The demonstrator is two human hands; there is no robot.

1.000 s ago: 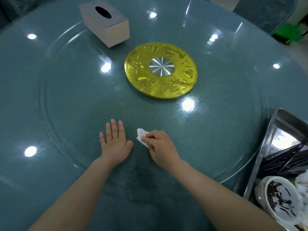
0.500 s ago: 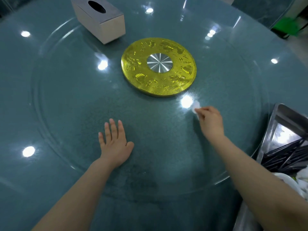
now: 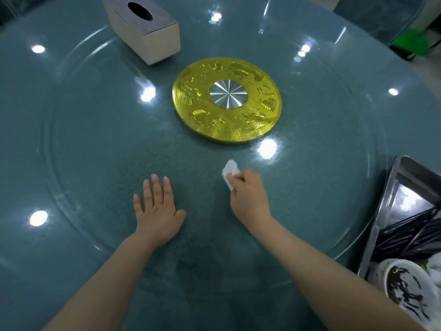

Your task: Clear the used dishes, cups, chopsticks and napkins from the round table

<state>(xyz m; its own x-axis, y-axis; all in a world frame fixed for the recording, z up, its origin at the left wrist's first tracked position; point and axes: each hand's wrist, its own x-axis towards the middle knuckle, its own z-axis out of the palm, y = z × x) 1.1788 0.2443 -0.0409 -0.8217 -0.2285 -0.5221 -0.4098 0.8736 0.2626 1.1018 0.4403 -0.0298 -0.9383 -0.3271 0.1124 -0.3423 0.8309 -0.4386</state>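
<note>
Round teal glass table (image 3: 78,144), gold turntable disc (image 3: 226,101), tissue box (image 3: 143,27)

Looks like a restaurant dining room, going by the big round table (image 3: 78,144) topped with a glass turntable (image 3: 353,130) that spins on an embossed gold hub (image 3: 226,101) at its centre. Beyond the hub to the left, a plain tissue box (image 3: 143,29); to the hub's right, at the table's near edge, a steel bussing tray (image 3: 391,201) loaded with black chopsticks (image 3: 405,237) and a sauce-smeared bowl (image 3: 408,287). Past the hub, top right, the glass rim of another table (image 3: 381,17).
</note>
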